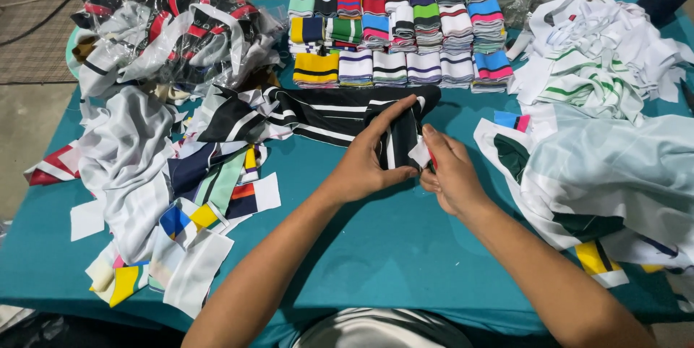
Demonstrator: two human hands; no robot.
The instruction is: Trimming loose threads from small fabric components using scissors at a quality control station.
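My left hand [367,160] grips the folded end of a long black knit strip with white stripes [325,113] that runs leftward across the teal table [376,247]. My right hand [448,171] pinches the white edge of the same folded piece from the right, with something small and red showing between its fingers. Both hands meet near the table's middle.
Neat stacks of striped colourful knit pieces [394,26] stand at the back. Plastic-wrapped bundles [170,26] lie at the back left. Loose fabric pieces [166,196] are heaped on the left. White and green pieces [600,66] and clear bags [614,167] pile up on the right.
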